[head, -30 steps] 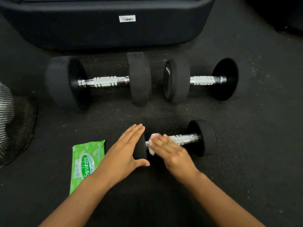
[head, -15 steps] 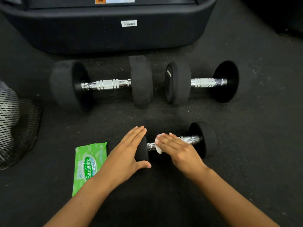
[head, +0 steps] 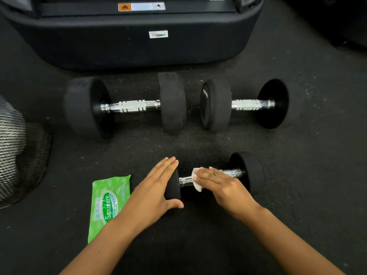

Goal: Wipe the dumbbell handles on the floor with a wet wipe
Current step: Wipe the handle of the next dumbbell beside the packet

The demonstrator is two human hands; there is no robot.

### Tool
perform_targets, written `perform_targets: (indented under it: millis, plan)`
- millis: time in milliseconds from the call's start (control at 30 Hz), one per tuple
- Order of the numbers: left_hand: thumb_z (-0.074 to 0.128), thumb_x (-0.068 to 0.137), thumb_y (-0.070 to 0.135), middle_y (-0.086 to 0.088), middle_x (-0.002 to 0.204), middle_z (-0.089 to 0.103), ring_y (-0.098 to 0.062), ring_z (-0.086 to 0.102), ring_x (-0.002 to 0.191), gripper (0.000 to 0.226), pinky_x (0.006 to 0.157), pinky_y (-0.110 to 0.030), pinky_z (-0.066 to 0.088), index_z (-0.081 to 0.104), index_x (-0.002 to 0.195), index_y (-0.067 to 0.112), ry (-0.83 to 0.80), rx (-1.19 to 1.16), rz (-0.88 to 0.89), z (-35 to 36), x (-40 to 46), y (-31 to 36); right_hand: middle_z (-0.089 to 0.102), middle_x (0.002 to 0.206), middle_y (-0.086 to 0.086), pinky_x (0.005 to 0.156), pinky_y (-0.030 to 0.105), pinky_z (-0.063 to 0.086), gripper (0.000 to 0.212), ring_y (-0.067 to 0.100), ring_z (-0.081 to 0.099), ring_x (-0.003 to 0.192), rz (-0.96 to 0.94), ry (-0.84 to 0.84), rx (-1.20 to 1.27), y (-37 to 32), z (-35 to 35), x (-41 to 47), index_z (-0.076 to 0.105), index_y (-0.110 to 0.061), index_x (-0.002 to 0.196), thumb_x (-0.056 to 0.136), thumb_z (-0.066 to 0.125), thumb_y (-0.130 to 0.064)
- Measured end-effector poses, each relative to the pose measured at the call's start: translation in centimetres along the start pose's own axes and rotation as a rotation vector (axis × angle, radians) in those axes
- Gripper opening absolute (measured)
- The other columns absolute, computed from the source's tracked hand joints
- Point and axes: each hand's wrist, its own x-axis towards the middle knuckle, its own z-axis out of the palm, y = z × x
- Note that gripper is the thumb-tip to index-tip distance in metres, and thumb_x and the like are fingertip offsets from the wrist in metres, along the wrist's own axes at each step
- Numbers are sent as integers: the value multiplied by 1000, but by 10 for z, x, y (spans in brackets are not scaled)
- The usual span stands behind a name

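Since a second ago the right hand has slid rightward along the chrome handle of the small dumbbell, so a short bare stretch of metal now shows between the wet wipe and the near weight. That hand lies flat over the handle with fingers straight and together, pressing the white wipe onto the metal; only a folded corner of the wipe peeks out by the fingertips, and the rest is hidden under the palm. The left hand has kept its place, fingers straight and thumb spread, braced against the dumbbell's left weight, most of which it covers. Left of the small dumbbell, just beside the left forearm, lies the green wipes pack on the floor; the forearm crosses its lower corner and its smaller print is too blurred to read. Beyond the small dumbbell lie a large dumbbell and a medium dumbbell, end to end and apart from each other. Behind them stands a black machine base, cut off by the top edge. Far left of the small dumbbell a black mesh object is cut by the frame; what it is cannot be told.
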Motion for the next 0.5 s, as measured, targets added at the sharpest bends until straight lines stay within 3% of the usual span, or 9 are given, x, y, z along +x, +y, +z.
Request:
perform_targets:
  millis: [133,267,367,500]
  plan:
    - [77,68,44,22,150,5,9,-5,136,104,103,-3,-5,13,147,26,3,11,-13,-1,3,-1,67,111,11,93,43,47,39,22,63,105,115,41,27,-12,10,17,67,-5,109,73,56,7]
    - [75,70,45,23,149,1,10,-8,135,104,102,-3,-7,9,148,27,1,3,-14,0,1,1,67,112,6,101,29,39,35,13,57,110,85,6,109,-16,0,10,68,-8,107,77,54,4]
    - [72,72,48,23,150,-1,11,-10,135,102,104,-4,-7,7,148,28,0,4,-16,-1,0,1,69,105,-1,93,25,42,28,10,55,105,134,56,185,-14,-20,14,70,-12,104,85,48,-11]
    - [63,62,64,26,147,15,14,3,135,96,109,-8,3,26,144,30,69,-156,-9,-12,0,21,56,103,-6,81,13,38,22,9,45,94,129,165,149,-25,-32,14,70,-19,99,83,60,-7]
